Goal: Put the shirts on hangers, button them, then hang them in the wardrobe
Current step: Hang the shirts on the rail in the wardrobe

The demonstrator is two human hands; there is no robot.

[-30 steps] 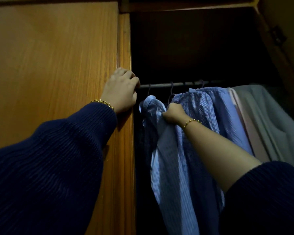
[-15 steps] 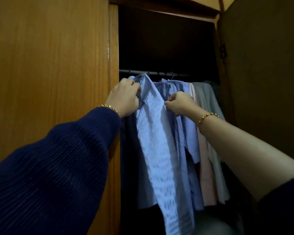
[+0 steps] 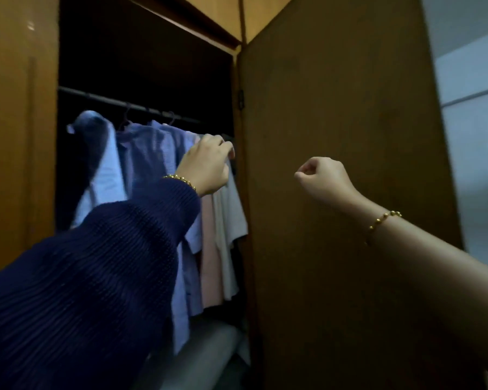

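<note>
From the head camera, you face an open wardrobe [image 3: 144, 60], dim inside. A dark rail [image 3: 102, 99] runs across it, and the shirts hang from it in a row on hangers [image 3: 126, 117] whose hooks just show above the collars. From the left they are a pale blue shirt [image 3: 107, 175], a blue checked shirt [image 3: 148, 153], a pink shirt [image 3: 209, 249] and a white shirt [image 3: 229, 220] at the right end, all pressed close together.

Your left hand [image 3: 209, 164], in a navy sleeve [image 3: 96, 277] with a gold bracelet [image 3: 181, 180], reaches to the right end of the row. Its fingers are curled together over the top of the white shirt, gripping the fabric at the shoulder.

Your right hand [image 3: 321, 175] is raised in front of the open wardrobe door [image 3: 335, 80], well apart from the shirts. Its fingers are curled into a loose fist and hold nothing.

A grey padded shape [image 3: 203, 356] sits low inside, below the hems.
</note>
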